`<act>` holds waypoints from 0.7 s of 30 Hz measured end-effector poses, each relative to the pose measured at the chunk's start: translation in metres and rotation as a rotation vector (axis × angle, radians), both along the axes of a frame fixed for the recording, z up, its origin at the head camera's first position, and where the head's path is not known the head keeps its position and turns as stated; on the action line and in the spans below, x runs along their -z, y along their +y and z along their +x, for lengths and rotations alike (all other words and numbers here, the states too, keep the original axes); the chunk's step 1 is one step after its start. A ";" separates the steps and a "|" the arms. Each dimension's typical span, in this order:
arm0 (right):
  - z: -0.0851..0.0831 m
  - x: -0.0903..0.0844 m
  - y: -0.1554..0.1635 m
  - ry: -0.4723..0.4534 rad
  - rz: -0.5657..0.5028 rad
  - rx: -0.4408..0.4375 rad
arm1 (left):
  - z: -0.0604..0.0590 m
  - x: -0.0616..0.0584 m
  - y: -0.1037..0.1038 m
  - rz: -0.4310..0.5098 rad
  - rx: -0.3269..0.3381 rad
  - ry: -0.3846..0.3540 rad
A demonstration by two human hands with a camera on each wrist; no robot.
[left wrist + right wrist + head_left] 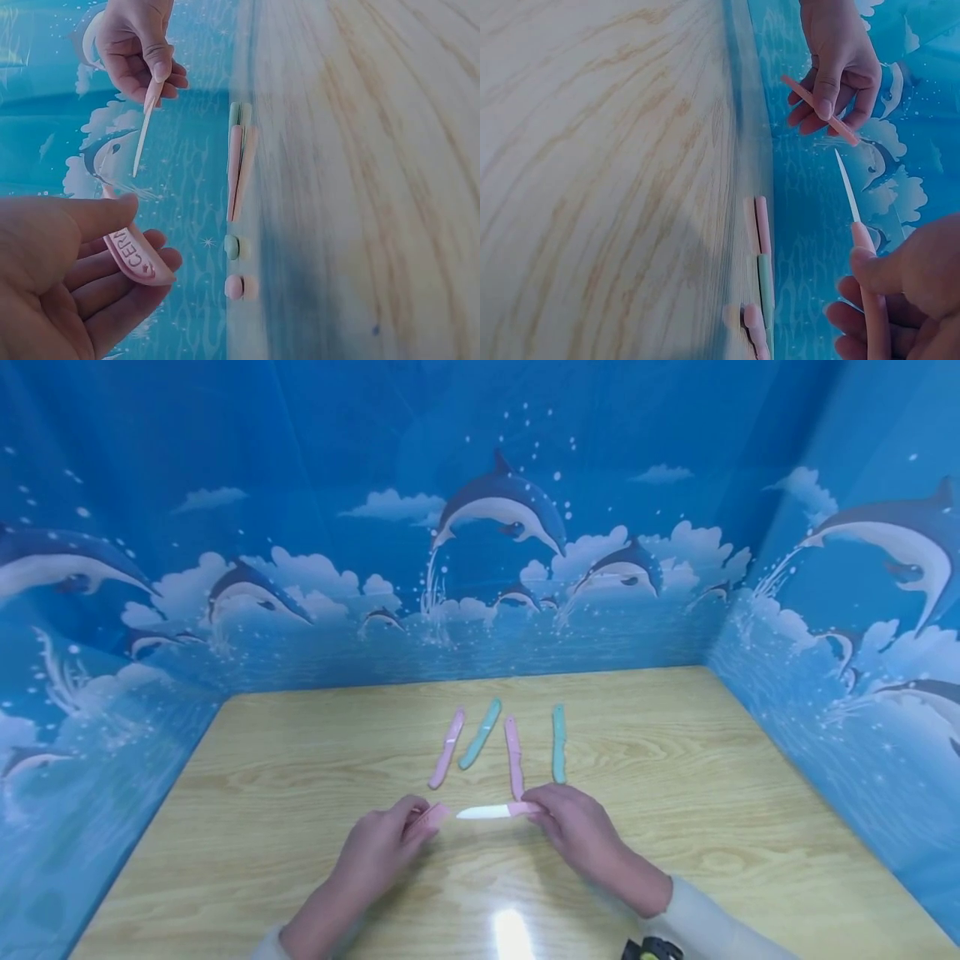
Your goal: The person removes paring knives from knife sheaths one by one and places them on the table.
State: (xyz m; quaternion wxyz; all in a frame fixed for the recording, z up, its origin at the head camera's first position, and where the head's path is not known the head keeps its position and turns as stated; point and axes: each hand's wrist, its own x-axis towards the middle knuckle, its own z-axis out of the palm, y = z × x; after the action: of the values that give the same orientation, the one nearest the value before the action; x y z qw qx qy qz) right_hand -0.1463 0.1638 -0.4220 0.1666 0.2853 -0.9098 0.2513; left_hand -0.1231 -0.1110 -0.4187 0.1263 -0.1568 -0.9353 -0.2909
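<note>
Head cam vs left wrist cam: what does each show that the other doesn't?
Only head: pale sleeves, the glare patch, and the full lengths of two pink pieces and two green pieces on the table.

Only left wrist: readable letters, "CER" at least, on the pink sheath.

Both: left hand holding that sheath, right hand holding the white-bladed knife, the two apart, plus the dolphin backdrop.

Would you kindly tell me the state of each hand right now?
Left hand: holding a pink knife sheath.
Right hand: holding a pink-handled, white-bladed knife by its handle.
</note>
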 end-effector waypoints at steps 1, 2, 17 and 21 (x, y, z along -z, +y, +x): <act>0.000 0.000 0.000 -0.003 0.000 -0.002 | 0.000 0.000 0.000 0.008 -0.006 -0.002; 0.000 0.000 0.000 -0.008 0.000 -0.003 | 0.000 0.001 0.000 0.014 -0.011 -0.006; 0.002 0.001 0.000 -0.038 -0.015 0.003 | -0.007 0.004 -0.001 0.461 -0.034 -0.357; 0.002 0.002 0.000 -0.019 -0.021 -0.003 | -0.011 0.004 -0.006 0.636 -0.032 -0.482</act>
State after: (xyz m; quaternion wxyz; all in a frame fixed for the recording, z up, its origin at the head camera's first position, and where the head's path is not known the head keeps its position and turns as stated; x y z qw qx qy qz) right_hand -0.1441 0.1641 -0.4236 0.1605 0.2823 -0.9083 0.2636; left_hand -0.1341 -0.1166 -0.4223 -0.0499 -0.0226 -0.8038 -0.5924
